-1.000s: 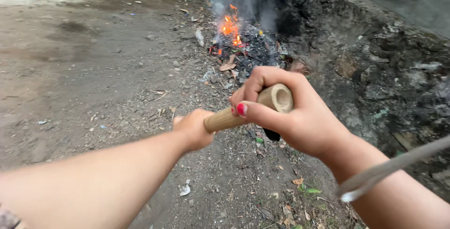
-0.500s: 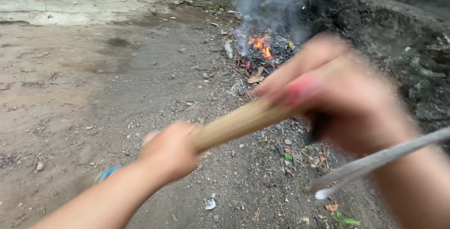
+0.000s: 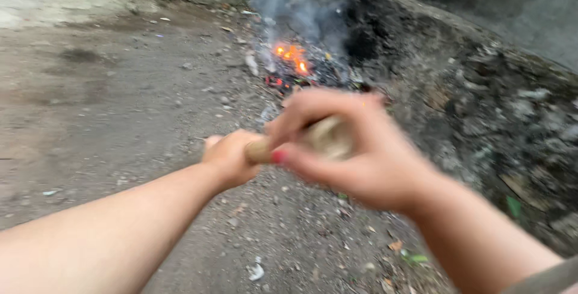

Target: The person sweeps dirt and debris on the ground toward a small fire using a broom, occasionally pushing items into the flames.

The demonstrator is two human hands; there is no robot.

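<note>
I have my right hand [image 3: 355, 155] wrapped around the near end of a pale bamboo stick [image 3: 313, 140], and my left hand [image 3: 232, 158] clenched on it farther along. The stick's long axis runs away from me and down to the left, its cut end facing me; both are blurred. Beyond lies bare dirt ground [image 3: 108, 89] strewn with pebbles and litter. A small fire [image 3: 292, 56] smokes against a charred earth bank [image 3: 469, 89].
</note>
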